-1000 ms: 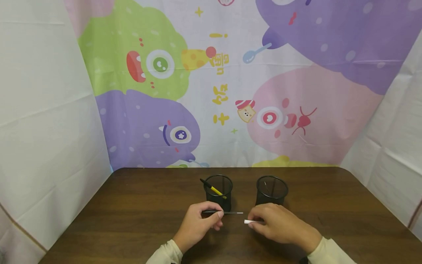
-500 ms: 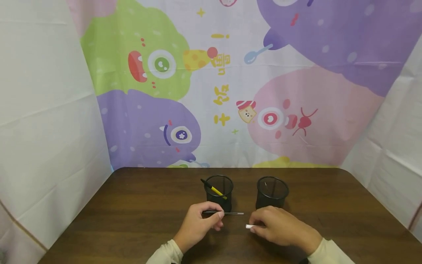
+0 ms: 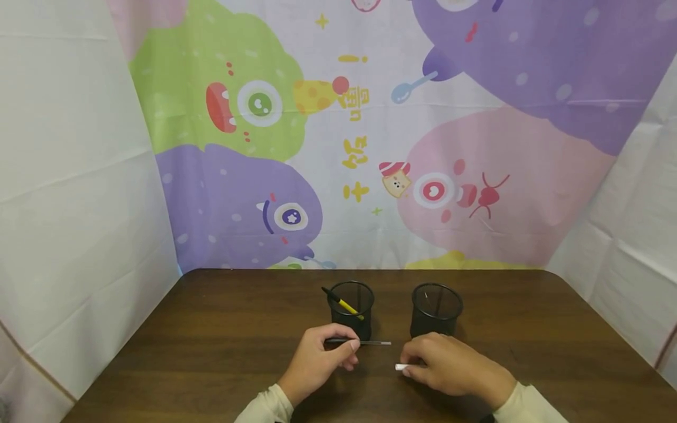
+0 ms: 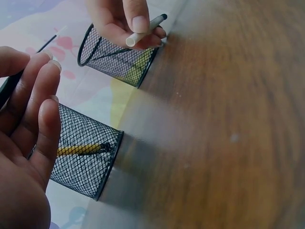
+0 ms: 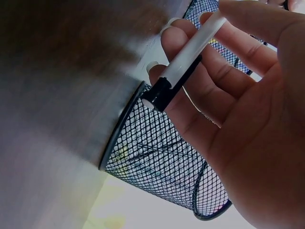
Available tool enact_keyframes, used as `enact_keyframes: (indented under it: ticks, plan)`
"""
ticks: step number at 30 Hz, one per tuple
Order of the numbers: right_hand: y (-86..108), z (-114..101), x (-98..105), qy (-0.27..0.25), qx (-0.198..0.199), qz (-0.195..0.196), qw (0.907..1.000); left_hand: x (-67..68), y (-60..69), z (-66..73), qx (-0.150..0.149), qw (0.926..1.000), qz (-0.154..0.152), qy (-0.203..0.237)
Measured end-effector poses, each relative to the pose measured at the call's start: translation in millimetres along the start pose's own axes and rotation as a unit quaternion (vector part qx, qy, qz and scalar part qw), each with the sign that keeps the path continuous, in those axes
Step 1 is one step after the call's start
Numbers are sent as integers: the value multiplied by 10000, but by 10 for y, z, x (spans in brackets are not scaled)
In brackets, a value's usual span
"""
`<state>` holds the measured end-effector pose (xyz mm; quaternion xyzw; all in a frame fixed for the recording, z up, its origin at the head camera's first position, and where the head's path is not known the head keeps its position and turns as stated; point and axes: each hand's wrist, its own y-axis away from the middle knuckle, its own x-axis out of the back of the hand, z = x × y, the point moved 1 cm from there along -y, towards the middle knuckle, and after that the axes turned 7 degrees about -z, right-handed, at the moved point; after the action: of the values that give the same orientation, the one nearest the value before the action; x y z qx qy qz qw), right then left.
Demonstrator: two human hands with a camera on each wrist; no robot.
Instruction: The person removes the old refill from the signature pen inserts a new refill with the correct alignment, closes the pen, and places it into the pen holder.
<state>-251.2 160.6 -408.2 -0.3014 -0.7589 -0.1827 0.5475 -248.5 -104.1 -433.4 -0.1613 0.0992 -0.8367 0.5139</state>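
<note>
My left hand [image 3: 325, 355] pinches a slim black pen [image 4: 9, 86] between thumb and fingertips. A thin rod with a pale, clear tip sticks out of it toward the right. My right hand [image 3: 449, 361] holds a white pen cap [image 5: 193, 52] with a black end and black clip between thumb and fingers. The cap's hollow end faces the left hand, apart from the pen tip and slightly nearer the body. Behind the left hand stands a black mesh pen cup [image 3: 344, 324] with a yellow-and-black pen [image 3: 346, 305] leaning in it.
A second black mesh pen cup [image 3: 433, 323] stands behind the right hand. Both cups rest on the brown wooden table [image 3: 211, 329]. A cartoon-printed cloth [image 3: 344, 235] hangs behind the far edge, with white cloth walls on both sides.
The right hand has drawn slightly down toward the body with the cap, which now sits lower than the pen tip. The left hand stays nearly still.
</note>
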Motion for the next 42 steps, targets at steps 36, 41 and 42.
enact_keyframes:
  ticks: [36,41,42]
  plan:
    - [2,-5,-12,68,81,31,9999,-11,-5,-13,38,9999,-15,95]
    - [1,3,-19,59,67,-3,10000,-11,-6,-18,20,10000,-25,57]
    - [1,5,-21,68,62,-11,10000,-11,-5,-17,19,10000,-27,56]
